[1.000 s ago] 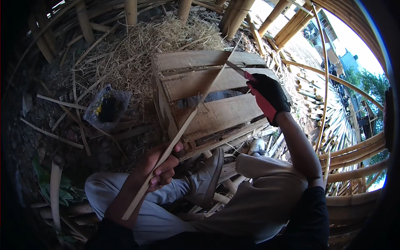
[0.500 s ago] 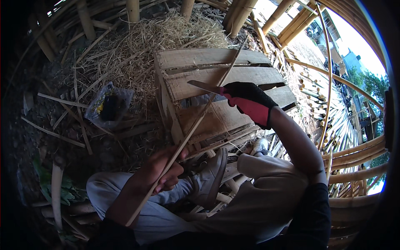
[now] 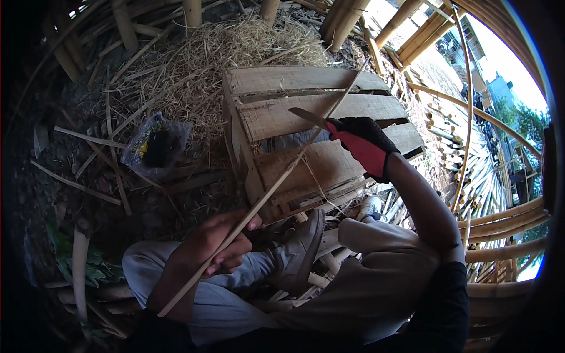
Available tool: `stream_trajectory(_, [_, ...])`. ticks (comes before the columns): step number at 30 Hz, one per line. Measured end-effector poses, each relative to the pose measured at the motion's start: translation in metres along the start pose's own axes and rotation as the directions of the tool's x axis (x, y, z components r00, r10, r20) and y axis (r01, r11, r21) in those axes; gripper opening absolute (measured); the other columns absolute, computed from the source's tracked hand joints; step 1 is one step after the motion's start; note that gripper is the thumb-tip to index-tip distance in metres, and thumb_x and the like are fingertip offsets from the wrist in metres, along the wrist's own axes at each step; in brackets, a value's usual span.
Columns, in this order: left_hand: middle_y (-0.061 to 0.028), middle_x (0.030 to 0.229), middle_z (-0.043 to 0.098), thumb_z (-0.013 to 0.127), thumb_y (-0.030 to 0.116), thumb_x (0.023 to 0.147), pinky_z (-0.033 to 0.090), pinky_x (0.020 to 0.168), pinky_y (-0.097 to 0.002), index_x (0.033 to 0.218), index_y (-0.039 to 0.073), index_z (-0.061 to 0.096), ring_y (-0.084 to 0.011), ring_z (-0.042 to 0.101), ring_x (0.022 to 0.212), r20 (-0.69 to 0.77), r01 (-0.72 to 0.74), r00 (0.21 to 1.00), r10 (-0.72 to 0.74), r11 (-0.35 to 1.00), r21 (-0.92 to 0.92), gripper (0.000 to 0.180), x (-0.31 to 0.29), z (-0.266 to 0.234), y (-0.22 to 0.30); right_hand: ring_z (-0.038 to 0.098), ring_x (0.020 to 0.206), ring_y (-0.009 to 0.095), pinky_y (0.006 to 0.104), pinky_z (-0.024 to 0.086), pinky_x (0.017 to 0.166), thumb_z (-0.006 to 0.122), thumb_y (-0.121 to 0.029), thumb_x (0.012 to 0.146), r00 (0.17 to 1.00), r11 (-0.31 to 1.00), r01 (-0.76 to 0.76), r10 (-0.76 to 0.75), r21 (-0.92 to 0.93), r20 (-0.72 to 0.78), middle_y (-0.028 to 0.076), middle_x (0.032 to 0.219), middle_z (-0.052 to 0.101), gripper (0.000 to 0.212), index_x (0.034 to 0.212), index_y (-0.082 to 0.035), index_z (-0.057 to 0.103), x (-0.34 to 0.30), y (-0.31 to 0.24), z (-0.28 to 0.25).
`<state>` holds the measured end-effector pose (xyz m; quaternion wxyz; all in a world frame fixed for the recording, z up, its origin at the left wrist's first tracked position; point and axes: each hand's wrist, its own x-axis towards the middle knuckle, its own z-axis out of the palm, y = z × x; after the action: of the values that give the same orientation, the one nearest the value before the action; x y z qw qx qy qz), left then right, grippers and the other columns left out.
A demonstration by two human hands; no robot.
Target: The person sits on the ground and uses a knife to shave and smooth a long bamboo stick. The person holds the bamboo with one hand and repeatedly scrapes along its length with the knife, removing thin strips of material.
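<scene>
My bare left hand (image 3: pixel 220 247) is closed around a long, thin bamboo strip (image 3: pixel 276 185). The strip slants from my left forearm up across a slatted wooden crate (image 3: pixel 279 120). On my right hand (image 3: pixel 365 144) is a black and pink glove, its fingers wrapped around a knife whose handle they hide. The knife's blade (image 3: pixel 307 116) points left over the crate, crossing the strip close to the gloved fingers. A thin curled shaving (image 3: pixel 315 178) hangs off the strip below the blade.
Straw and shavings (image 3: pixel 200 70) are heaped behind the crate. Left of it lies a clear plastic bag (image 3: pixel 156 144) with dark and yellow contents, among loose bamboo slats (image 3: pixel 88 183). My shoe (image 3: pixel 303 247) is before the crate. Bamboo poles (image 3: pixel 506 253) stand at right.
My left hand and the strip have shifted slightly down and left. The knife and my right hand have moved a little right. A hanging shaving now shows below the blade.
</scene>
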<state>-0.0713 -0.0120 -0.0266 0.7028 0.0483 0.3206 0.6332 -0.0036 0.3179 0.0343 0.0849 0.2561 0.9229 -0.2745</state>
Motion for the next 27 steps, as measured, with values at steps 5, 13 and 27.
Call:
stream_trajectory(5, [0.0027,0.042,0.036,0.027,0.023,0.106,0.021,0.025,-0.0186,0.101,0.01,0.043,-0.0048,0.032,0.026,-0.038,0.014,0.999,-0.011,0.996,0.091,0.021,0.005,0.005,-0.001,0.064,0.087,0.039,0.0451,0.05,0.077,0.051,-0.023,0.092,0.934,0.84,0.266,-0.346,-0.473,-0.091,0.022,0.087,0.066,0.026,0.095,-0.003,0.067,0.003,0.015,0.0])
stream_trajectory(13, [0.0015,0.042,0.037,0.027,0.022,0.105,0.022,0.023,-0.0186,0.099,0.009,0.042,-0.0054,0.033,0.025,-0.026,-0.001,1.0,0.0,0.999,-0.038,0.021,0.005,0.007,-0.001,0.064,0.075,0.028,0.0367,0.048,0.074,0.047,-0.04,0.097,0.999,0.999,-0.001,0.0,-0.038,-0.033,0.016,0.077,0.065,0.043,0.086,-0.004,0.068,0.002,0.001,0.004])
stream_trajectory(27, [0.0011,0.043,0.037,0.027,0.024,0.106,0.024,0.021,-0.019,0.101,0.008,0.04,-0.0049,0.033,0.026,0.005,-0.052,0.999,0.053,0.997,-0.061,0.022,0.008,0.003,-0.008,0.06,0.073,0.02,0.0354,0.047,0.071,0.051,-0.045,0.097,0.984,0.972,-0.169,0.175,0.165,-0.025,0.012,0.076,0.065,0.047,0.084,-0.003,0.067,0.005,-0.004,0.003])
